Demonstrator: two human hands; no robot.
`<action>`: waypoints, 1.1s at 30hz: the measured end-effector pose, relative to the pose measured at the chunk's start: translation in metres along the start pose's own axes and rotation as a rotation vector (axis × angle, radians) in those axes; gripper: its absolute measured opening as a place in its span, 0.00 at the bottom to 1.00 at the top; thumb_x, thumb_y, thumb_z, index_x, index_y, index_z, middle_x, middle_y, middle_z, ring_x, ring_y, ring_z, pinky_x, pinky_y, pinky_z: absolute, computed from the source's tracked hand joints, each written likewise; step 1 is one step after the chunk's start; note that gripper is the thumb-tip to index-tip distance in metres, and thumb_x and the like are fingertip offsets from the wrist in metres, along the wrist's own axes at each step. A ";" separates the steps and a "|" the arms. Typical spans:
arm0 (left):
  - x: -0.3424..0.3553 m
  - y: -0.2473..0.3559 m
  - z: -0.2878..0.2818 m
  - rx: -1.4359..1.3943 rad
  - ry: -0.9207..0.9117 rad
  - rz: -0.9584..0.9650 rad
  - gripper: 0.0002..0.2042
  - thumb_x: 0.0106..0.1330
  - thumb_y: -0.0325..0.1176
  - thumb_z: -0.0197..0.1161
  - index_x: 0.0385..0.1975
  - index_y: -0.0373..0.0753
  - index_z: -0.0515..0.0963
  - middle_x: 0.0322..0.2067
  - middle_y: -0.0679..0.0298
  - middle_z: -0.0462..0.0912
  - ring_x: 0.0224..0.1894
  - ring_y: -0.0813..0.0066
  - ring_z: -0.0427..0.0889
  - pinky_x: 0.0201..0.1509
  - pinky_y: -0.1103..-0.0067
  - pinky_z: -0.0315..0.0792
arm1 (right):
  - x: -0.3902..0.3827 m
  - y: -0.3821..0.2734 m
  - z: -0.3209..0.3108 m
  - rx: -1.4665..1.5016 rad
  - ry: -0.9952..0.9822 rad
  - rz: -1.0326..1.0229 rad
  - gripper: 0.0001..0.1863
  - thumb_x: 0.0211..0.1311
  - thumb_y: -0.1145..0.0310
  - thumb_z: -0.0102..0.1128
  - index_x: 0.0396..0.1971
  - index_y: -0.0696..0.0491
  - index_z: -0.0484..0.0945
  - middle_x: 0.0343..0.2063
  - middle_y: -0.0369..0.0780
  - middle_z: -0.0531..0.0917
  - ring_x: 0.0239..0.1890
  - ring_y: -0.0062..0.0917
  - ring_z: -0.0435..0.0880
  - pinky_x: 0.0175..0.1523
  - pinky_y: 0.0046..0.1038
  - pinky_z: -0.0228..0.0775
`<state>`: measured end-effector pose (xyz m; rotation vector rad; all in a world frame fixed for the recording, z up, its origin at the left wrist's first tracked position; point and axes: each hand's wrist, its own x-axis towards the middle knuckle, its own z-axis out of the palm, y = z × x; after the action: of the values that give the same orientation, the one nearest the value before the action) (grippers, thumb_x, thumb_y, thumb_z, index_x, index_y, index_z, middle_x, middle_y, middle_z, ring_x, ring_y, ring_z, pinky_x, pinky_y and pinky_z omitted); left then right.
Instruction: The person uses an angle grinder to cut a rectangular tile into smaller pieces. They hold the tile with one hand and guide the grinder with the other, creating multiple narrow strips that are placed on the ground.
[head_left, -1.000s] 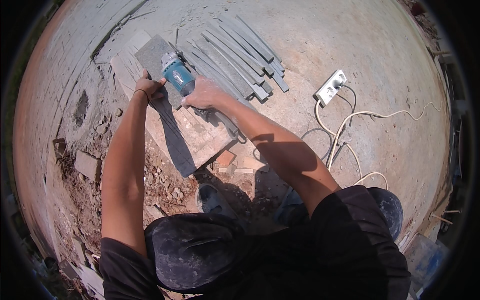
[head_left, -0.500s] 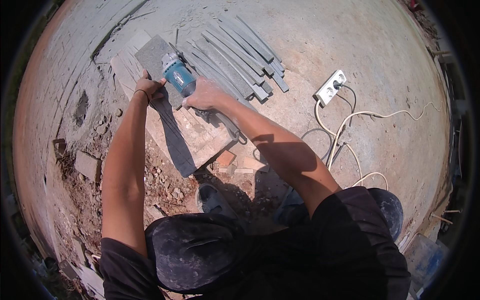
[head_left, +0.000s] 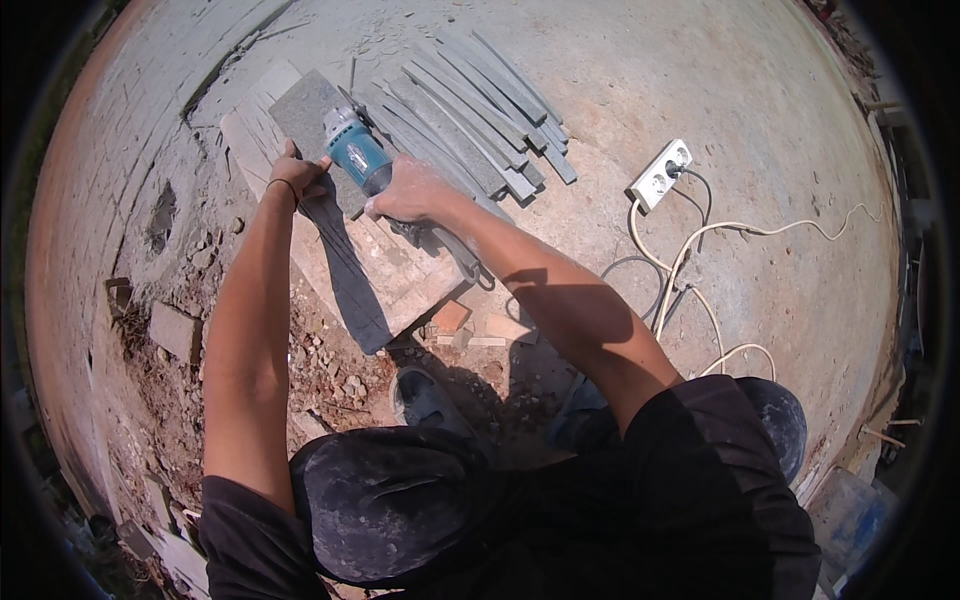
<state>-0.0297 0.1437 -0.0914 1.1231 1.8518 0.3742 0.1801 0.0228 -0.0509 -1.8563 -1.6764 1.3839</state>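
— Where do we find the tool?
— On the far half of a pale slab (head_left: 412, 262), our landmark: we see a teal angle grinder (head_left: 357, 155) lying at a slant over a grey tile (head_left: 303, 103), its silvery head pointing away from the person.

— And the hands?
— Bare, both over the slab. We see the right hand (head_left: 408, 188), dusted white, closed around the rear of the grinder. The left hand (head_left: 298, 175), a dark band at its wrist, rests at the tile's left edge, thumb toward the grinder. We cannot tell whether its fingers grip or merely press, or whether the thumb touches the tool.

— What surrounds the slab?
— Just beyond its right side we count many grey strips (head_left: 470, 110) laid roughly side by side, some overlapping. Well apart, farther right of the slab, a white power strip (head_left: 661, 176) holds a black plug (head_left: 674, 170), and a cream cable (head_left: 760, 231) winds across the concrete.

— And nearer the person?
— Close to the slab's near end we see an orange fragment (head_left: 451, 316) among paler pieces, with a dusty shoe (head_left: 425, 400) behind them. Left of the slab, a squarish block (head_left: 176, 332) sits amid rubble, in bright sun.
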 end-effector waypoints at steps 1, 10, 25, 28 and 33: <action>0.000 0.000 0.000 0.003 -0.002 -0.002 0.52 0.53 0.29 0.71 0.69 0.48 0.34 0.63 0.52 0.59 0.40 0.64 0.81 0.26 0.75 0.81 | 0.000 0.000 0.000 0.000 -0.001 0.000 0.44 0.33 0.51 0.70 0.48 0.69 0.68 0.43 0.57 0.77 0.46 0.43 0.79 0.51 0.34 0.70; -0.009 0.007 0.003 0.041 0.041 -0.017 0.49 0.55 0.28 0.69 0.69 0.49 0.38 0.61 0.53 0.63 0.37 0.66 0.81 0.27 0.76 0.80 | -0.002 0.001 -0.001 -0.002 -0.015 0.013 0.44 0.34 0.51 0.69 0.49 0.69 0.67 0.44 0.56 0.77 0.47 0.43 0.78 0.51 0.34 0.70; -0.001 0.002 0.001 -0.006 -0.012 -0.018 0.52 0.53 0.27 0.70 0.69 0.49 0.34 0.64 0.54 0.59 0.43 0.63 0.79 0.28 0.74 0.80 | -0.009 -0.002 -0.004 -0.011 -0.022 0.022 0.43 0.35 0.52 0.68 0.49 0.68 0.67 0.45 0.57 0.77 0.49 0.44 0.77 0.52 0.35 0.69; -0.001 0.002 0.003 -0.002 0.024 -0.014 0.51 0.54 0.26 0.69 0.69 0.51 0.36 0.60 0.54 0.64 0.39 0.66 0.80 0.27 0.74 0.80 | -0.009 -0.002 -0.005 -0.010 -0.031 0.016 0.43 0.35 0.52 0.68 0.49 0.68 0.68 0.45 0.57 0.77 0.48 0.44 0.78 0.52 0.35 0.70; -0.002 0.003 0.003 -0.006 0.015 -0.028 0.51 0.54 0.26 0.69 0.69 0.50 0.36 0.60 0.54 0.64 0.39 0.66 0.80 0.27 0.75 0.80 | -0.007 0.001 -0.004 -0.012 -0.018 0.029 0.43 0.32 0.53 0.70 0.48 0.68 0.69 0.44 0.56 0.78 0.47 0.42 0.79 0.51 0.33 0.72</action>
<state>-0.0251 0.1432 -0.0905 1.0917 1.8761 0.3728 0.1846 0.0176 -0.0460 -1.8874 -1.6757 1.4095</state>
